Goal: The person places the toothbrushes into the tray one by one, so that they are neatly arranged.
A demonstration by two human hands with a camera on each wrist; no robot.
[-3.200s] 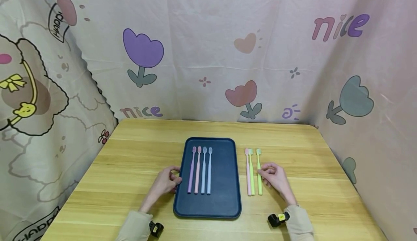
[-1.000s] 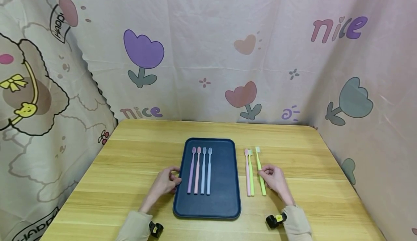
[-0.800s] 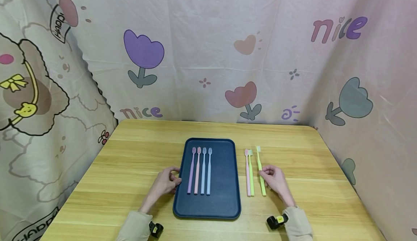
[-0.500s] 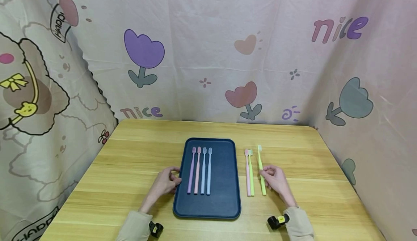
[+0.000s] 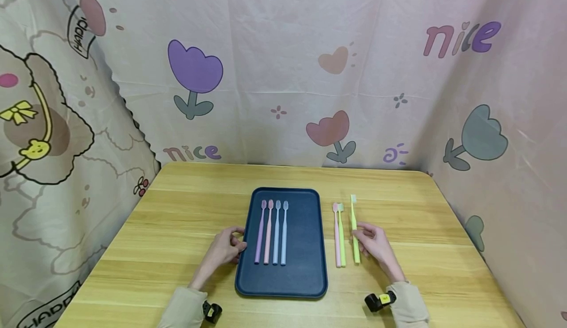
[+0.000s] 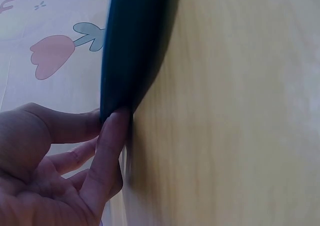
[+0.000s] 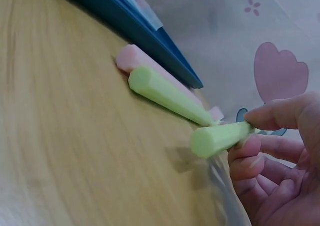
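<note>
My right hand (image 5: 374, 242) pinches the handle of a yellow-green toothbrush (image 5: 356, 251) between thumb and fingers, bristle head pointing away. In the right wrist view its handle end (image 7: 206, 142) is raised over the table, with a shadow beneath. Just left of it, a second green toothbrush (image 5: 343, 249) and a pink toothbrush (image 5: 337, 246) lie side by side on the table. My left hand (image 5: 223, 246) grips the left rim of a dark blue tray (image 5: 305, 249); in the left wrist view the thumb and a finger pinch the tray's edge (image 6: 132, 50).
In the tray's left half lie a purple toothbrush (image 5: 259, 242), a pink toothbrush (image 5: 267, 244) and two blue toothbrushes (image 5: 276, 244), parallel, heads away. The wooden table (image 5: 186, 205) ends at a printed curtain (image 5: 266, 72). A small black camera sits on each wrist.
The right hand's green toothbrush lay on the table beside the others, then tilted in the fingers; now it stands straighter and farther up in the view. The left hand and tray stay put.
</note>
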